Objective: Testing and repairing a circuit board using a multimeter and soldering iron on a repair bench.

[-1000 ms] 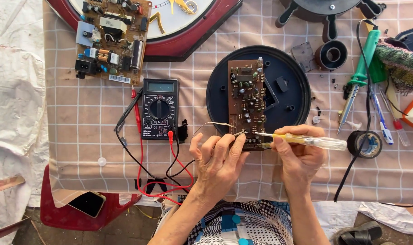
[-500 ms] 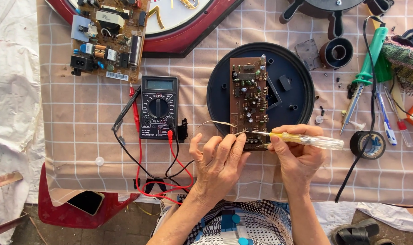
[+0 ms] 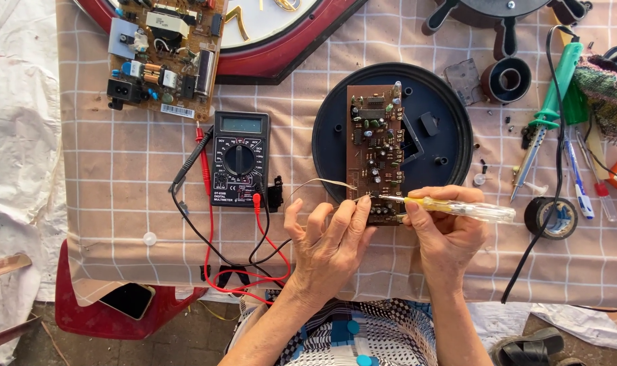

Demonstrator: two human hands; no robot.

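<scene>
Brown circuit board (image 3: 375, 152) lies upright at the centre of the frame on a round black housing (image 3: 444, 95), its lower end under work. The right hand (image 3: 447, 230) is closed around a yellow-handled screwdriver (image 3: 451, 206), tip laid against the board's bottom edge. The left hand (image 3: 329, 237) has its fingers curled, fingertips pressing that same edge to steady it. Judged from this, probing or loosening at the board's lower end is under way; the tip needs to stay seated while the board is held still. To the left sits a black multimeter (image 3: 239, 159) with red and black leads trailing down. A second circuit board (image 3: 163, 57) lies upper left, a green soldering iron (image 3: 549, 108) at right, on the checked worktop (image 3: 118, 169).
</scene>
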